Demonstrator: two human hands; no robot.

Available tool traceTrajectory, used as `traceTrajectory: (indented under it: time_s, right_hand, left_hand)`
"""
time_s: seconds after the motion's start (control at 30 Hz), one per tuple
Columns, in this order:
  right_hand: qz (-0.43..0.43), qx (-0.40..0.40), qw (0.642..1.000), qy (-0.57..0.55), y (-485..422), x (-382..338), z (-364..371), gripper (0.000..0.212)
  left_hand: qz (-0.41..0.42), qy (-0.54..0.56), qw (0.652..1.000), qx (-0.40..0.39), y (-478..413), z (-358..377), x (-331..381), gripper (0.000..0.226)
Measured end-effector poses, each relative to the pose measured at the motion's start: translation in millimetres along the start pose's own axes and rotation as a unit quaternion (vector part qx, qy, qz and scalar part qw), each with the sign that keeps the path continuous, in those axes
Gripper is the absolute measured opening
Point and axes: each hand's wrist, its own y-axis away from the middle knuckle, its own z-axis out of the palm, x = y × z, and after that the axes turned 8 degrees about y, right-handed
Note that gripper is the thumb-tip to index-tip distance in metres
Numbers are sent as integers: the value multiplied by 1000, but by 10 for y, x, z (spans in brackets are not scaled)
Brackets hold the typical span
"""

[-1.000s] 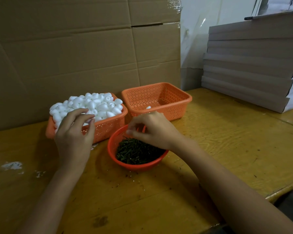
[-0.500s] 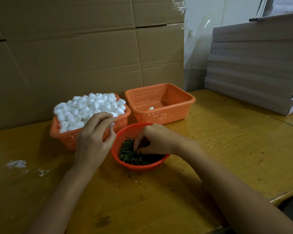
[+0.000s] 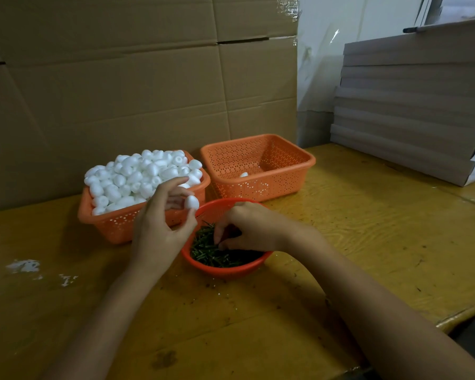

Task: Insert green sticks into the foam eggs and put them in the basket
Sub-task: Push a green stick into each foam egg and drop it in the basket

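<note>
My left hand (image 3: 159,229) pinches one white foam egg (image 3: 192,202) between thumb and fingertips, just in front of the orange basket (image 3: 113,223) heaped with several foam eggs (image 3: 137,176). My right hand (image 3: 247,229) reaches into the round red bowl (image 3: 225,270) of green sticks (image 3: 211,253), its fingers curled down among them; whether they pinch a stick is hidden. Behind the bowl stands a second orange basket (image 3: 285,182) with one foam egg (image 3: 243,174) inside.
A tall cardboard wall (image 3: 121,91) stands right behind the baskets. Stacked flat grey boards (image 3: 412,111) fill the back right of the yellow wooden table (image 3: 368,229). White foam crumbs (image 3: 25,266) lie at the left. The table's front edge runs close on the right.
My left hand has lifted an egg out of the full basket and brought it toward the bowl. My right hand has dipped lower into the green sticks.
</note>
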Motion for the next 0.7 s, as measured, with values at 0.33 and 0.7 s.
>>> traceTrajectory:
  time_s: [0.33,0.7]
  right_hand:
    - [50,97,991,-80,-26,6,-33,10]
    - [63,158,971,-168,-17,45,-22,26]
  left_hand:
    - [-147,250,956,31,-33,5,57,20]
    - [-198,312,929,39,-47,-19,63,31]
